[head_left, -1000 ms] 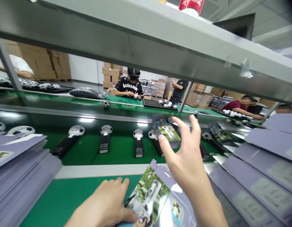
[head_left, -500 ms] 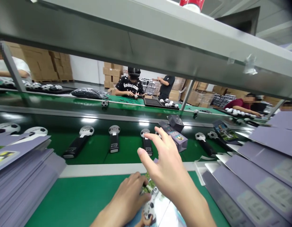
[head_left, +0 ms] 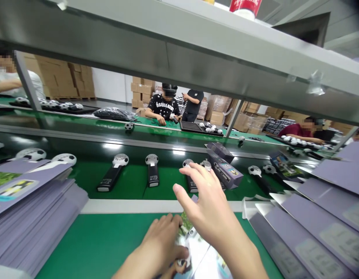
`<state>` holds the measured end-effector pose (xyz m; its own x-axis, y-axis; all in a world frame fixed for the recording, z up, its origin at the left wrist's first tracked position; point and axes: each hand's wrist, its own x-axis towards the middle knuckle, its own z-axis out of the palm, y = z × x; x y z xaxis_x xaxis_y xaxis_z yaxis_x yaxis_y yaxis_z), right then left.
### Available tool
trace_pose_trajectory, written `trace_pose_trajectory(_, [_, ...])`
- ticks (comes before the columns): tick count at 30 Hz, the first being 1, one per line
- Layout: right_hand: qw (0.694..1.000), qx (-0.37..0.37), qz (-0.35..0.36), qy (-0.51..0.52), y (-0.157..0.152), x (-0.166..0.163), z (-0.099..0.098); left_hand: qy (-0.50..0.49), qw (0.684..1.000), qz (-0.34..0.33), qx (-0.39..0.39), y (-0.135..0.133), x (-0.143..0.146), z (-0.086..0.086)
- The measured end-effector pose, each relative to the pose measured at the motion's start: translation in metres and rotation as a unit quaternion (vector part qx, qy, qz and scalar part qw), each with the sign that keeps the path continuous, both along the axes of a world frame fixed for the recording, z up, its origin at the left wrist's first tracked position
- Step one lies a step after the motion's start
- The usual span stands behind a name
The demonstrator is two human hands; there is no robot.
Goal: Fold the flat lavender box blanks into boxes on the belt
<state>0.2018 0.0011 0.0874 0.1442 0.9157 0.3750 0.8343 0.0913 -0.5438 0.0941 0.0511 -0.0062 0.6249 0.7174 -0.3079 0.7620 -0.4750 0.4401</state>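
Observation:
My left hand point(head_left: 162, 242) is closed on the left side of a printed cardboard box point(head_left: 198, 257), its thumb lying over the picture of a football. Much of the box is hidden under my hands, and light glares off its surface. Above the box and nearer the belt, my right hand point(head_left: 207, 201) holds nothing; its fingers are spread and point away from me. Behind those fingers, partly covered, a black-handled fan with a football-patterned head point(head_left: 191, 185) lies on the green belt.
More football-headed fans point(head_left: 152, 170) lie along the belt point(head_left: 86, 178). A purple box point(head_left: 227, 172) rests there too. Stacks of purple flat cartons stand left point(head_left: 48, 221) and right point(head_left: 307, 217). A grey shelf point(head_left: 179, 46) crosses overhead. People sit at the far bench.
The fans and the purple box on the belt have shifted right in view, and another fan shows beside the purple box. My hands keep nearly the same pose. The camera view has shifted slightly.

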Motion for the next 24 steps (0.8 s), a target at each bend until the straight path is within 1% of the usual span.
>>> trace_pose_trajectory(2, [1.000, 0.012, 0.001, -0.002, -0.001, 0.000, -0.001, 0.041, 0.999, 0.015, -0.006, 0.002, -0.006, 0.007])
trace_pose_trajectory(4, [1.000, 0.024, 0.003, 0.000, -0.002, 0.000, -0.002, 0.065, 0.997, 0.027, -0.008, 0.004, -0.012, 0.010])
trace_pose_trajectory(7, [0.999, 0.037, 0.007, 0.005, -0.002, -0.001, -0.004, 0.048, 0.998, 0.032, -0.016, 0.008, -0.020, 0.009])
trace_pose_trajectory(10, [0.999, 0.049, -0.006, 0.013, 0.000, 0.003, -0.004, -0.029, 0.997, 0.028, -0.061, 0.019, -0.029, 0.011])
trace_pose_trajectory(14, [0.995, 0.075, -0.063, 0.034, 0.007, 0.015, -0.005, -0.167, 0.976, 0.025, -0.136, 0.045, -0.049, 0.025])
trace_pose_trajectory(17, [0.981, 0.123, -0.136, 0.068, 0.012, 0.020, -0.007, -0.255, 0.954, 0.054, -0.146, 0.060, -0.068, 0.040])
trace_pose_trajectory(19, [0.966, 0.157, -0.185, 0.089, 0.014, 0.020, -0.008, -0.301, 0.940, 0.090, -0.134, 0.063, -0.078, 0.049])
trace_pose_trajectory(20, [0.960, 0.166, -0.195, 0.111, 0.015, 0.019, -0.008, -0.321, 0.933, 0.108, -0.122, 0.063, -0.083, 0.054])
trace_pose_trajectory(22, [0.953, 0.159, -0.170, 0.193, 0.017, 0.020, -0.007, -0.356, 0.919, 0.140, -0.094, 0.060, -0.089, 0.063])
trace_pose_trajectory(24, [0.939, 0.136, -0.113, 0.296, 0.020, 0.023, -0.007, -0.383, 0.908, 0.157, -0.069, 0.055, -0.090, 0.071])
